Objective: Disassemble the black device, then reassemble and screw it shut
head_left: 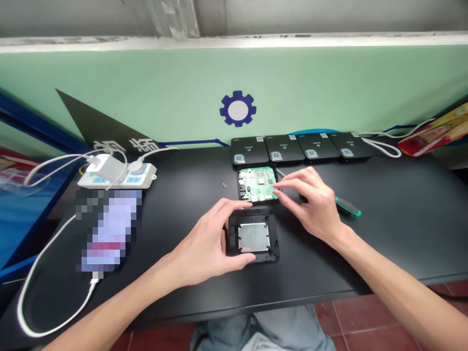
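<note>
My left hand spans a square black plastic cover, with fingers at its far edge and thumb at its near edge. A silver metal plate is set in the middle of that cover. Just behind it lies an open black case holding a green circuit board. At the board's right edge, the thumb and index fingertips of my right hand come together; whatever is between them is too small to make out. Partly hidden under this hand is a screwdriver with a black and green handle.
Several closed black boxes stand in a row against the green wall panel. Tiny screws lie left of the circuit board. On the left are a white power strip, a blurred-out phone and a looping white cable.
</note>
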`<state>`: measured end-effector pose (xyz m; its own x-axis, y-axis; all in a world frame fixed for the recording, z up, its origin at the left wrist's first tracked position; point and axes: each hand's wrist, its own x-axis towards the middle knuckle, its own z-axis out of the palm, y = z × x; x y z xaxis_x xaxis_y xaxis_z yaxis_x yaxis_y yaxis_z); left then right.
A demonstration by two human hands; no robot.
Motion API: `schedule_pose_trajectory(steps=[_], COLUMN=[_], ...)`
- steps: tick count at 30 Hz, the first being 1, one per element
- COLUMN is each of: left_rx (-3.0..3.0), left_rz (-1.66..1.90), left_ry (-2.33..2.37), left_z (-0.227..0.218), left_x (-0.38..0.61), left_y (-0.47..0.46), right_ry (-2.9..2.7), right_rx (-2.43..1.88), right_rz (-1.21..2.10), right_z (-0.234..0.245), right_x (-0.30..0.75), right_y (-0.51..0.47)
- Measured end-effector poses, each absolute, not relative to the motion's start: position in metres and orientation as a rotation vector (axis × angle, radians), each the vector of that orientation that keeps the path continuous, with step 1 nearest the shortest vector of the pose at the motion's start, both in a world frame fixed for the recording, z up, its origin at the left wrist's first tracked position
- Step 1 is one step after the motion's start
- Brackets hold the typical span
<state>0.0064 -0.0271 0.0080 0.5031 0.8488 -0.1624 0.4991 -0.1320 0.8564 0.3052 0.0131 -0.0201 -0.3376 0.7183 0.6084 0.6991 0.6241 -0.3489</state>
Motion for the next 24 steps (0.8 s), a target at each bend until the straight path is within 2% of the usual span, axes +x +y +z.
schedule_pose_trajectory(steps=[9, 16, 24], left_rx=[2.085, 2.214, 2.218], left_rz=[0.477, 0.561, 0.602], left_ry=[1.121, 1.136, 1.157], left_z=[-0.001, -0.013, -0.017], left_x=[0.009, 0.012, 0.013], left_y=[-0.036, -0.038, -0.037], right_ry=[-1.664, -1.83, -1.987], right_rx=[-1.523, -1.679, -1.587], right_rz=[0.053, 0.121, -0.091], right_z=[0.007, 0.001, -0.007], right_x=[0.359, 0.41, 0.388], right_y=[0.022, -0.02, -0.042])
